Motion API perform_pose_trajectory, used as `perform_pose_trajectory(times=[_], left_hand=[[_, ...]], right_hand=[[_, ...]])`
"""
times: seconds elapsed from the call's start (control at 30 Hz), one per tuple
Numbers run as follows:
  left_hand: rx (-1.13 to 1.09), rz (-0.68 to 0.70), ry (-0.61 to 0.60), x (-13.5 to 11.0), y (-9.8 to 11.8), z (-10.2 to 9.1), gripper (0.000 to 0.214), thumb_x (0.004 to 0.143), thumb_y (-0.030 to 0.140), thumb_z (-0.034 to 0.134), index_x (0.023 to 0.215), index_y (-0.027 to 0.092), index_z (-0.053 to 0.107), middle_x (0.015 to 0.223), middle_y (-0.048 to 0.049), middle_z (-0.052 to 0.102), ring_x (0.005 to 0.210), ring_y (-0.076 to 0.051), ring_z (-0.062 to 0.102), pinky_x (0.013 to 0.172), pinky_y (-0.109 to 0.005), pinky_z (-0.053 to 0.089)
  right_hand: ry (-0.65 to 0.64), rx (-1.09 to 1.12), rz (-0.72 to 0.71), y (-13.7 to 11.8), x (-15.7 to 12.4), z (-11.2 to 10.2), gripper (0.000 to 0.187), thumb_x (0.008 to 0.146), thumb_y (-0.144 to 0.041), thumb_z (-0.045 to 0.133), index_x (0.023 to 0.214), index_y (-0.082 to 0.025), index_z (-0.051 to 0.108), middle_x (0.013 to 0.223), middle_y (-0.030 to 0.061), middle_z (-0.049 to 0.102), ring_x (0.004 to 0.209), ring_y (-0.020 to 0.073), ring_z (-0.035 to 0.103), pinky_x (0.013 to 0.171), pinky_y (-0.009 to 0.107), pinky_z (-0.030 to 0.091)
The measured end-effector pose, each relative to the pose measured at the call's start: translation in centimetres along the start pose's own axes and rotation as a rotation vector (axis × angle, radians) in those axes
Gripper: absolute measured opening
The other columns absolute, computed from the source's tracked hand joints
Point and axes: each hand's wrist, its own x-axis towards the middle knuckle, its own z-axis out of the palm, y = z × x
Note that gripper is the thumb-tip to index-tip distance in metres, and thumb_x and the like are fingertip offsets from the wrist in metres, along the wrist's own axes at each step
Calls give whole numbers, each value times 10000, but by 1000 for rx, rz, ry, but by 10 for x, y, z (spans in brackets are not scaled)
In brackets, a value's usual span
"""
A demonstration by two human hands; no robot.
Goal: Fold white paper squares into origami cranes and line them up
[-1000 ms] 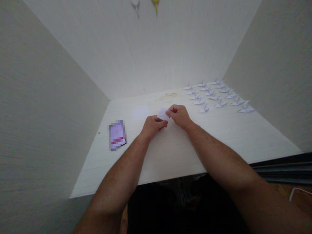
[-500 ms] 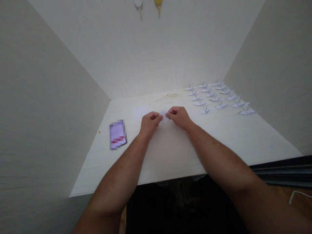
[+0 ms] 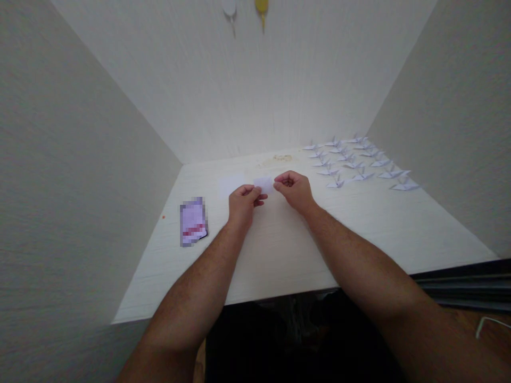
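Pinching a small white folded piece of paper (image 3: 263,184) between both hands, you've got it just over the pale wood-grain counter (image 3: 279,250), roughly centre and toward the back wall. Your left hand (image 3: 241,202) has the left edge, fingers (image 3: 257,199) curled in narrow under the paper with the thumb on top. Your right hand (image 3: 296,190) takes the right edge, fingers (image 3: 281,183) bunched tight at the corner.

A flat pale square sheet (image 3: 230,184) lies on the counter just behind your left hand. Off to the left, near that hand, sits a purple-and-white rectangular card (image 3: 192,222) with a red band, too blurred to read. Rows of little white folded paper cranes (image 3: 355,162) are lined up at the back right, well apart from your hands. A white ornament (image 3: 230,8) and a yellow ornament (image 3: 261,6) hang on the far wall.
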Motion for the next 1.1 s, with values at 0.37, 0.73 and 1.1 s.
perform_pose_trajectory(times=[0.37, 0.73, 1.1], left_hand=[[80, 64, -13, 3, -3, -1, 353, 612, 300, 781, 904, 151, 650, 643, 1, 656, 546, -130, 627, 491, -226, 445], [81, 104, -94, -1, -3, 1, 391, 621, 288, 772, 916, 194, 533, 608, 31, 645, 559, -163, 667, 529, -245, 487], [188, 171, -85, 1, -1, -1, 293, 617, 228, 759, 884, 180, 647, 685, 25, 662, 543, -88, 553, 516, -211, 412]], right_hand=[[17, 7, -55, 0, 0, 0, 230, 681, -305, 718, 877, -195, 669, 747, -2, 668, 661, 127, 592, 661, 297, 506], [-34, -30, 59, 1, 0, 1, 273, 688, -310, 697, 922, -179, 648, 722, -7, 664, 612, 121, 577, 607, 274, 487], [-169, -136, -58, 1, -3, 0, 278, 719, -294, 682, 957, -165, 740, 772, 26, 712, 668, 142, 613, 678, 298, 499]])
